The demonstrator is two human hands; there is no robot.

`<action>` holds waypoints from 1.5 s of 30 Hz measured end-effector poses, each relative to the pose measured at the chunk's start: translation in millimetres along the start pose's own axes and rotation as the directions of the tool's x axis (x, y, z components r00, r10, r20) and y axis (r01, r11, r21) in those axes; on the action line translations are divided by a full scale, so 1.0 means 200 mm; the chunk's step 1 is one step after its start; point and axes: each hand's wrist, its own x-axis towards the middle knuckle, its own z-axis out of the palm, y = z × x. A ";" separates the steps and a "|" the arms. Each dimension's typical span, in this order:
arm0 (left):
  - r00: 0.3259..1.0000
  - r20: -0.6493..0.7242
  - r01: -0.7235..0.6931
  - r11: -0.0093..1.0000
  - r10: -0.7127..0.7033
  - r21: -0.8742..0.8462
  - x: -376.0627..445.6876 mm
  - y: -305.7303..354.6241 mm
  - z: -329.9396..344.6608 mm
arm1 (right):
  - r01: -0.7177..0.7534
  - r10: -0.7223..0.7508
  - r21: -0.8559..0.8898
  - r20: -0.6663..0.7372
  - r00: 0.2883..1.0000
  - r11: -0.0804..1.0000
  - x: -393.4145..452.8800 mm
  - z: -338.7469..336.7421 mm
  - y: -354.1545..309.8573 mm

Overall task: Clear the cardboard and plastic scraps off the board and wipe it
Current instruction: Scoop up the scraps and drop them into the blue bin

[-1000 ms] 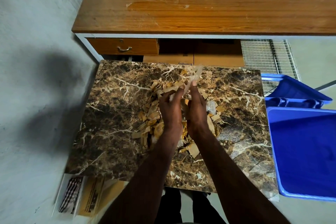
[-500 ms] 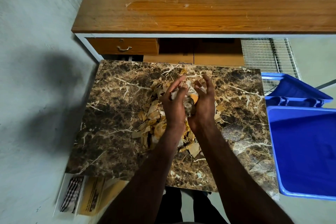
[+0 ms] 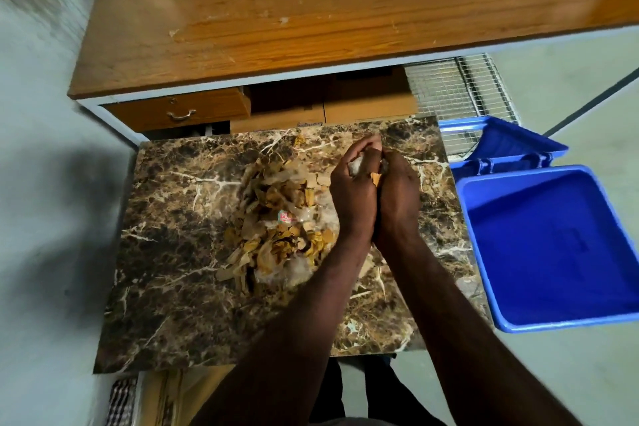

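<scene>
The board has bare marbled surface along its left side and its near edge, so the hands can pass there without meeting anything. The heap of scraps fills the middle. Both hands, left and right, are cupped together round a bundle of scraps over the far right part of the board, beside the heap. The blue bin stands open just off the board's right edge, its near wall rising beside that edge. The counter overhangs beyond the far edge, with a drawer beneath it.
</scene>
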 end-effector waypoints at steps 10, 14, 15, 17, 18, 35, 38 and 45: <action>0.924 0.345 0.118 0.981 -0.165 0.155 -0.31 -0.25 0.77 | 0.057 -0.016 0.096 -0.381 0.925 0.994 0.24 -0.81 -0.01; 0.870 0.432 0.177 0.969 -0.235 0.171 -0.50 -0.35 1.09 | 0.031 0.096 0.239 -0.501 0.860 0.971 0.31 -1.18 -0.01; 0.853 0.456 0.184 0.964 -0.253 0.190 -0.54 -0.38 1.17 | 0.042 0.117 0.273 -0.539 0.834 0.961 0.33 -1.26 0.00; 0.823 0.464 0.228 0.939 -0.327 0.257 -0.59 -0.45 1.28 | 0.026 0.180 0.326 -0.585 0.791 0.945 0.37 -1.41 0.03; 0.805 0.457 0.259 0.917 -0.378 0.303 -0.61 -0.50 1.34 | 0.016 0.222 0.365 -0.599 0.770 0.931 0.39 -1.48 0.04; 0.524 0.260 0.807 0.571 -0.811 0.152 -0.67 -0.93 1.65 | 0.065 0.558 0.798 -0.475 0.681 0.599 0.61 -1.97 0.32; 0.516 0.248 0.801 0.564 -0.820 0.199 -0.67 -0.92 1.68 | 0.036 0.583 0.826 -0.427 0.691 0.562 0.63 -2.01 0.34; 0.434 0.201 0.824 0.477 -0.878 0.306 -0.65 -0.95 1.70 | -0.140 0.585 0.767 -0.344 0.735 0.627 0.67 -2.05 0.46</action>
